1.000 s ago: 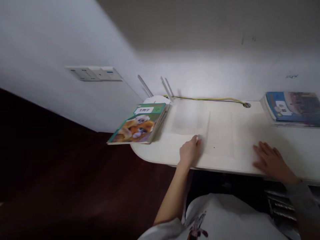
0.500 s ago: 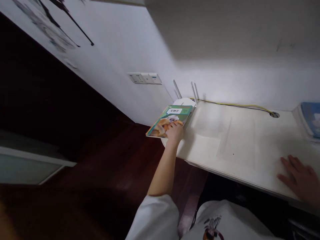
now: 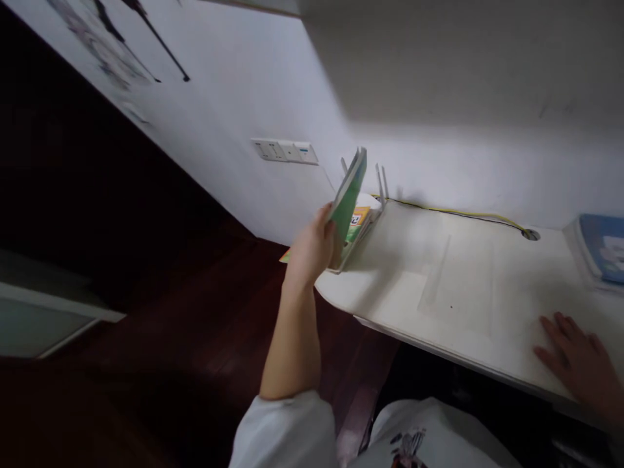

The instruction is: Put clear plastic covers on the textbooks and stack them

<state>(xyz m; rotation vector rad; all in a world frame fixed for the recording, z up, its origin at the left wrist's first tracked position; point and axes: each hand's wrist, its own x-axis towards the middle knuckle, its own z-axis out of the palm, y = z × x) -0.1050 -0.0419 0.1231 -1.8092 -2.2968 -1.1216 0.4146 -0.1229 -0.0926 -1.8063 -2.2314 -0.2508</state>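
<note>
My left hand (image 3: 311, 247) is closed round the edge of a thin green-covered textbook (image 3: 348, 195), which it holds up on edge, tilted, over the left end of the desk. Below it lies a stack of books (image 3: 359, 224), the top one showing an orange and green cover with a white label. The held textbook and my hand hide much of that stack. Far to the right, my right hand (image 3: 578, 354) rests on the desk (image 3: 468, 273) with its fingers spread, holding nothing.
A white router (image 3: 381, 185) with upright antennas stands behind the books. Yellow and black cables (image 3: 453, 211) run along the wall to a cable hole (image 3: 530, 234). A blue-covered book (image 3: 604, 250) lies at the right. Wall sockets (image 3: 285, 151) sit to the left.
My left hand has lifted the textbook from the top of the stack and turned it up on edge, uncovering another book beneath. My right hand stays flat on the desk.
</note>
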